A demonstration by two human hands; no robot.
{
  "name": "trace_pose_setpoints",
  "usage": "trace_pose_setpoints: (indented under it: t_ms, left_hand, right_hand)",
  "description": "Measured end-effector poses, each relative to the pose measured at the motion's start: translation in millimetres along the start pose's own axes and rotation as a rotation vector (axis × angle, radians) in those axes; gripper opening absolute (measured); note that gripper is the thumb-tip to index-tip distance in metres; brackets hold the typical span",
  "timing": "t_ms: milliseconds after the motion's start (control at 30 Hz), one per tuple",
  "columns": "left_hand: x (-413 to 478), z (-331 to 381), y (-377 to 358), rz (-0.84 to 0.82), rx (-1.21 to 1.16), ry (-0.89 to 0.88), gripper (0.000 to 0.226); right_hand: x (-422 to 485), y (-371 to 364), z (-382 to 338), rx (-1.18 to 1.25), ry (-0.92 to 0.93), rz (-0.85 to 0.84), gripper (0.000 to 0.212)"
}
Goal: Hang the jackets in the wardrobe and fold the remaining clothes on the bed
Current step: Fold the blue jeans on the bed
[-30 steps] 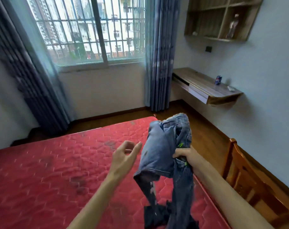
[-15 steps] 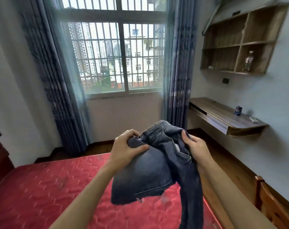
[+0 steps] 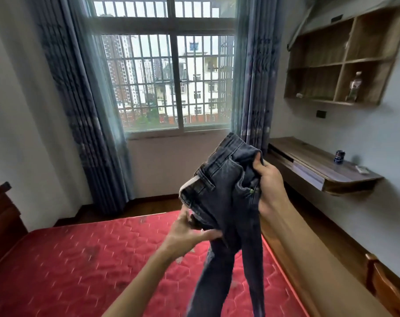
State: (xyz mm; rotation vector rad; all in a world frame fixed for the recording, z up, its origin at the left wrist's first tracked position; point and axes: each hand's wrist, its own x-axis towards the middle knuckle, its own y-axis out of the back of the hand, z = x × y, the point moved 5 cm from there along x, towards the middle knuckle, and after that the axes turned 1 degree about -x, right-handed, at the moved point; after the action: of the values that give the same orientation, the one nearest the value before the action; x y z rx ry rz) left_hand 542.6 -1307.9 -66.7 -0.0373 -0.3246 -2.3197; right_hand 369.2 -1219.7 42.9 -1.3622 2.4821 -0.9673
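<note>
red quilted mattress bed (image 3: 80,259): under the hands | dark blue denim jeans (image 3: 226,191): held up above bed, waistband on top, legs hanging | right hand (image 3: 270,186): clenched on waistband edge | left hand (image 3: 190,232): pinching fabric lower down

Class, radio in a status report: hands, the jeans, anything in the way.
Right hand grips jeans at waistband. Left hand pinches them lower. Legs dangle above red mattress; nothing blocking.

Jeans (image 3: 226,193) hang between our right hand (image 3: 271,186) and, lower, left hand (image 3: 190,234); bed (image 3: 80,259) beneath both, desk (image 3: 320,170) right of them.
</note>
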Motion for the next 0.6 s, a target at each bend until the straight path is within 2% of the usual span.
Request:
trace_pose_setpoints:
  t_ms: [67,100,133,200,267,333,367,433,533,600]
  left_hand:
    - [7.3,3.6,-8.7,0.099,-0.027,-0.018,0.041]
    - [10.4,2.7,-9.1,0.118,-0.011,-0.015,0.027]
    - [13.0,2.4,-8.5,0.128,0.004,-0.025,0.022]
    - [16.4,5.7,-5.2,0.165,0.026,-0.058,0.023]
    - [17.7,17.2,1.6,0.285,0.074,-0.097,0.024]
    - [19.4,36.1,11.1,0.392,0.236,-0.160,0.029]
    - [19.1,47.4,13.2,0.378,0.322,-0.206,0.029]
    - [15.1,63.8,11.1,0.231,0.455,-0.287,0.036]
    - [1.9,62.8,13.5,0.052,0.483,-0.324,0.044]
    - [-4.3,41.7,26.2,0.010,0.455,-0.285,0.069]
  right_hand:
    - [-3.2,9.2,2.1,-0.023,-0.035,0.007,0.030]
    - [-4.3,17.9,1.2,-0.038,-0.038,0.033,0.031]
    - [-4.3,29.3,-2.0,-0.066,-0.018,0.075,0.030]
    - [-8.9,46.8,-13.9,-0.186,0.050,0.115,0.024]
    - [-21.2,54.2,-24.1,-0.422,0.093,0.065,0.021]
    - [-32.4,54.9,-21.8,-0.736,0.088,-0.041,0.035]
    - [-34.0,55.6,-17.3,-0.840,0.081,-0.062,0.041]
    - [-31.1,50.7,-13.0,-0.861,0.104,-0.026,0.040]
    - [-24.1,30.5,-21.4,-0.727,0.202,-0.024,0.025]
    - [-22.8,11.4,-30.1,-0.657,0.253,-0.115,0.022]
